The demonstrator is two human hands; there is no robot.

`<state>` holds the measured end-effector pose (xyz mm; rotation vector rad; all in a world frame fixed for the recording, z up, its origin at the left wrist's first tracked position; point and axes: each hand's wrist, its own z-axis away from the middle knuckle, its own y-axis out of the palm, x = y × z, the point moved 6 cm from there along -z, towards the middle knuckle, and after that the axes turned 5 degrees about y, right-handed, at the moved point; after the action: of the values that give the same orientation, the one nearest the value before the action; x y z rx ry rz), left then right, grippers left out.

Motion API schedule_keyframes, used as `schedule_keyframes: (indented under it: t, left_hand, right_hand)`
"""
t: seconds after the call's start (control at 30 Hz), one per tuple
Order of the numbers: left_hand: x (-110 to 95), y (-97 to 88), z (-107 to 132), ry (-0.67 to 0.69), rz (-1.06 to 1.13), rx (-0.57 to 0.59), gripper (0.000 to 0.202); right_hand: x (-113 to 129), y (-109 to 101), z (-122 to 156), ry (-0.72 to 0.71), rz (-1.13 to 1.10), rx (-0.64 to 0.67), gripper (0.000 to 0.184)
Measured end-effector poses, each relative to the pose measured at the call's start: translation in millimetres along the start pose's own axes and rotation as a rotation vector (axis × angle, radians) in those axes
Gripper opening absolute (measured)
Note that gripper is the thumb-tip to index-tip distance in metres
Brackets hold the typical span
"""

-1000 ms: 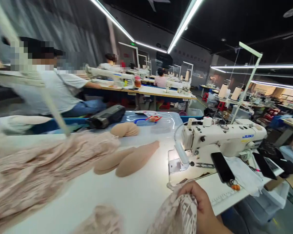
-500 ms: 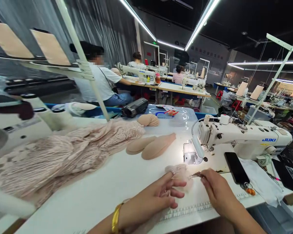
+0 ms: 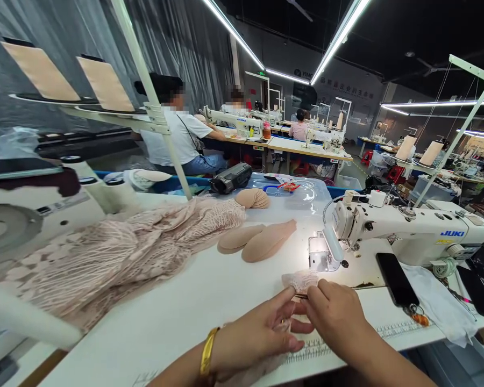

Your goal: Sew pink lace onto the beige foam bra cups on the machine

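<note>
My left hand (image 3: pixel 262 330) holds a small pale pink lace piece (image 3: pixel 300 281) near the front of the white sewing table, its fingers curled around the sheer fabric. My right hand (image 3: pixel 339 317) is closed right beside it, fingertips against the lace. A thin dark metal tool (image 3: pixel 301 295) shows at the right fingertips; most of it is hidden, so its exact kind is unclear. Just beyond the hands is the sewing machine (image 3: pixel 411 226), with its lit needle plate (image 3: pixel 318 258). Beige foam cups (image 3: pixel 266 242) lie farther left on the table.
A heap of pink lace fabric (image 3: pixel 145 242) covers the left side. Stacked beige cups (image 3: pixel 252 198) sit near a clear plastic lid (image 3: pixel 306 201). At right lie a black phone (image 3: pixel 397 279) and a white cloth (image 3: pixel 439 301). A seated co-worker (image 3: pixel 177 134) is at far left.
My right hand has moved left with the thin metal tool, up to the lace in my left hand. The whole view has shifted slightly to the left.
</note>
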<state>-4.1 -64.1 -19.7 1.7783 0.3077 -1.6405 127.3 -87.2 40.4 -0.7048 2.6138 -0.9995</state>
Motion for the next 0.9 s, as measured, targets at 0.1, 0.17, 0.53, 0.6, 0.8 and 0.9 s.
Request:
schedule_keyframes:
  t: [0.1, 0.17, 0.53, 0.6, 0.8, 0.9]
  left_hand:
    - [-4, 0.5, 2, -0.015, 0.009, -0.015, 0.107]
    - [-8, 1.1, 4, -0.034, 0.014, -0.027, 0.125]
    - [-14, 8.3, 4, 0.012, -0.042, -0.008, 0.124]
    - [-16, 10.3, 3, 0.018, -0.085, 0.002, 0.120]
    - [-23, 14.1, 3, 0.005, -0.189, 0.016, 0.124]
    - [-21, 19.7, 1, -0.026, -0.163, 0.012, 0.128]
  right_hand:
    - [-5, -4, 3, 0.047, -0.132, 0.033, 0.030]
    - [-10, -6, 7, 0.094, -0.234, 0.084, 0.032]
    - [11, -9, 12, -0.069, -0.044, 0.164, 0.015]
    - [14, -5, 12, -0.103, -0.026, 0.189, 0.013]
    - [22, 0, 11, -0.160, -0.053, 0.175, 0.013]
    - [22, -1, 12, -0.163, -0.076, 0.162, 0.016]
